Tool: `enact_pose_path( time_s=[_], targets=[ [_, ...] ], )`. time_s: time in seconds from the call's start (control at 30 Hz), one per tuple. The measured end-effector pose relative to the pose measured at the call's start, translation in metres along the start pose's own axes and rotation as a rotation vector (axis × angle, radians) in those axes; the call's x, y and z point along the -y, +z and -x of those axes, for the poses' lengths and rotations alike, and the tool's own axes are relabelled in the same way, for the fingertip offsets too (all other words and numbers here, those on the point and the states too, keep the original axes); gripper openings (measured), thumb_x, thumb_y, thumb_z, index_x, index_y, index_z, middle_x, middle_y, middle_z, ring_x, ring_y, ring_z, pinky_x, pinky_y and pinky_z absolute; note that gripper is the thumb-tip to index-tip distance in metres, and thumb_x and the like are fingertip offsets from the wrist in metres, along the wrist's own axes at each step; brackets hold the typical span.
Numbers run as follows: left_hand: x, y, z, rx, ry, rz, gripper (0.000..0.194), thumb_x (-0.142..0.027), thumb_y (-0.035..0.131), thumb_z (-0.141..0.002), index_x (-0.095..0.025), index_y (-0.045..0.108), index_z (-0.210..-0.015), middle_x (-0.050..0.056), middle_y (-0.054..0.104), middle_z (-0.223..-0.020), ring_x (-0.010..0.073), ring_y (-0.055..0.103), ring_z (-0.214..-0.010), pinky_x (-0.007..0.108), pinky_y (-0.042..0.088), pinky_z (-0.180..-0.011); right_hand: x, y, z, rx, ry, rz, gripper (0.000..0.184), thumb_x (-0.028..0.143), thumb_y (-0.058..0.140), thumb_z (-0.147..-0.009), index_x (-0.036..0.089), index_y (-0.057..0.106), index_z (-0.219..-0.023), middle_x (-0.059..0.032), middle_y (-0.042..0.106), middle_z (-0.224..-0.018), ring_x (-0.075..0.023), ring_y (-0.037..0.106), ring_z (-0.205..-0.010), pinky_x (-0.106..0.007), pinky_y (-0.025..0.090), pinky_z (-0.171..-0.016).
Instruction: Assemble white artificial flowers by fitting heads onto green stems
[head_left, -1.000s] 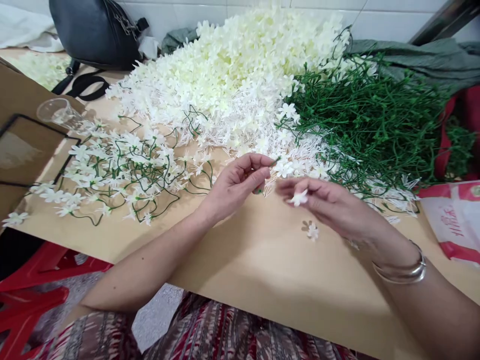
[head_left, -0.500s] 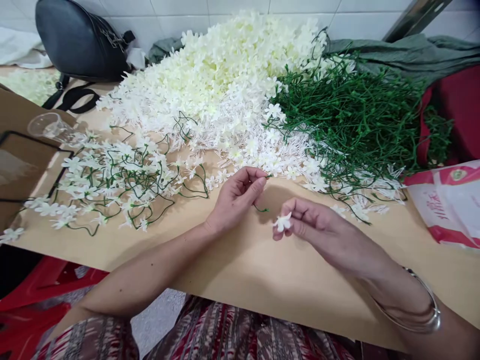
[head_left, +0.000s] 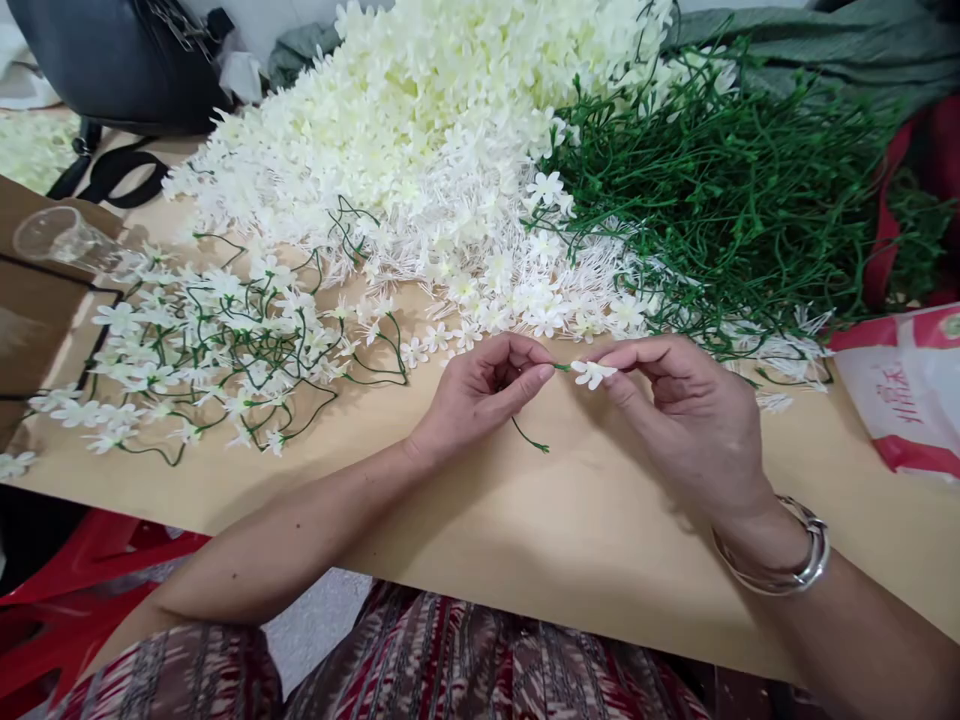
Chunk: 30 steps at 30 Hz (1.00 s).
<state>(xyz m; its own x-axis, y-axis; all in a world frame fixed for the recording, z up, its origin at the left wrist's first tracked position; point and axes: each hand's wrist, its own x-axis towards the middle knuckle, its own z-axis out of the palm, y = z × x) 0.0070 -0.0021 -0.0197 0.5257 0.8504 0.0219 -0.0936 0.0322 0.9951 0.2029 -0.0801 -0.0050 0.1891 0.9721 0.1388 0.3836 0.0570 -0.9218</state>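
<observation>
My left hand (head_left: 480,392) pinches a thin green plastic stem (head_left: 529,438) whose loose end hangs down below the fingers. My right hand (head_left: 686,410) pinches a small white artificial flower (head_left: 592,373) and holds it against the tip of that stem, between the two hands. Both hands hover over the brown cardboard sheet (head_left: 570,540). Just beyond them lies a big heap of loose white flowers (head_left: 442,150), and to its right a heap of bare green stems (head_left: 735,210). To the left lies a pile of finished stems with flowers on them (head_left: 217,350).
A black bag (head_left: 112,60) sits at the back left. A clear plastic cup (head_left: 56,235) lies on a cardboard box at the left edge. A red and white plastic bag (head_left: 907,390) lies at the right. A red stool (head_left: 82,590) shows below the board.
My right hand has risen and brought the white flower up to the stem tip held by my left hand. The camera has tilted down and closer.
</observation>
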Motion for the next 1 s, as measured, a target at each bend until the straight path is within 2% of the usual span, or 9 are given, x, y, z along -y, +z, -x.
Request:
enact_pose_path(
  time_s=[0.17, 0.47, 0.53, 0.63, 0.7, 0.83, 1.0],
  targets=[
    [-0.0019, 0.0014, 0.0006, 0.005, -0.008, -0.018, 0.041, -0.058, 0.082, -0.087, -0.019, 0.07, -0.092, -0.002, 0.062, -0.075, 0.0073, 0.047, -0.06, 0.021, 0.04, -0.052, 0.0016, 0.0026, 0.0035, -0.024, -0.002, -0.016, 0.002, 0.034, 0.074, -0.097, 0.033, 0.073, -0.096, -0.002, 0.078, -0.1, -0.0276, 0.072, -0.097, -0.047, 0.054, -0.095],
    [-0.0009, 0.0013, 0.0015, 0.058, 0.0, -0.043, 0.038, -0.054, 0.08, -0.09, -0.018, 0.069, -0.092, -0.001, 0.063, -0.076, 0.0078, 0.049, -0.06, 0.022, 0.041, -0.054, 0.0066, 0.0032, 0.0015, 0.002, 0.022, 0.136, 0.006, 0.036, 0.075, -0.093, 0.031, 0.074, -0.091, -0.004, 0.079, -0.093, -0.0279, 0.072, -0.088, -0.043, 0.055, -0.077],
    [-0.0013, 0.0018, 0.0015, 0.06, 0.014, -0.055, 0.037, -0.054, 0.079, -0.092, -0.018, 0.069, -0.092, -0.001, 0.063, -0.076, 0.0074, 0.048, -0.059, 0.021, 0.04, -0.054, 0.009, 0.0018, -0.0001, 0.032, -0.061, 0.169, 0.006, 0.034, 0.071, -0.096, 0.032, 0.072, -0.091, -0.0039, 0.078, -0.092, -0.0279, 0.072, -0.086, -0.044, 0.056, -0.077],
    [-0.0013, 0.002, 0.0019, 0.059, 0.053, -0.086, 0.035, -0.051, 0.078, -0.094, -0.017, 0.068, -0.092, -0.002, 0.063, -0.074, 0.0066, 0.047, -0.057, 0.021, 0.038, -0.053, 0.0103, 0.0002, -0.0026, 0.049, -0.278, 0.243, 0.01, 0.029, 0.065, -0.1, 0.033, 0.069, -0.093, -0.0037, 0.076, -0.088, -0.0276, 0.072, -0.085, -0.046, 0.056, -0.082],
    [-0.0009, 0.0019, 0.0024, 0.054, 0.077, -0.131, 0.033, -0.05, 0.076, -0.095, -0.018, 0.069, -0.092, -0.002, 0.062, -0.073, 0.0071, 0.047, -0.057, 0.022, 0.038, -0.053, 0.0098, -0.0007, -0.0032, 0.058, -0.327, 0.295, 0.01, 0.029, 0.062, -0.101, 0.034, 0.068, -0.095, -0.0056, 0.077, -0.091, -0.0301, 0.072, -0.089, -0.051, 0.056, -0.087],
    [0.0009, 0.0016, 0.0036, 0.051, 0.107, -0.204, 0.033, -0.051, 0.075, -0.095, -0.019, 0.069, -0.091, -0.001, 0.062, -0.07, 0.0089, 0.05, -0.058, 0.023, 0.041, -0.054, 0.009, -0.0015, -0.002, 0.107, -0.273, 0.272, 0.012, 0.034, 0.059, -0.103, 0.038, 0.069, -0.097, -0.0097, 0.078, -0.104, -0.0348, 0.071, -0.103, -0.057, 0.054, -0.097],
    [0.0026, 0.0018, 0.0044, 0.09, 0.033, -0.095, 0.038, -0.053, 0.076, -0.095, -0.017, 0.066, -0.093, 0.0, 0.068, -0.074, 0.0097, 0.065, -0.063, 0.022, 0.049, -0.059, 0.0061, 0.0052, 0.0034, 0.073, -0.165, 0.181, 0.01, 0.031, 0.061, -0.102, 0.035, 0.066, -0.095, -0.0061, 0.076, -0.095, -0.0304, 0.073, -0.093, -0.051, 0.057, -0.086]
  ],
)
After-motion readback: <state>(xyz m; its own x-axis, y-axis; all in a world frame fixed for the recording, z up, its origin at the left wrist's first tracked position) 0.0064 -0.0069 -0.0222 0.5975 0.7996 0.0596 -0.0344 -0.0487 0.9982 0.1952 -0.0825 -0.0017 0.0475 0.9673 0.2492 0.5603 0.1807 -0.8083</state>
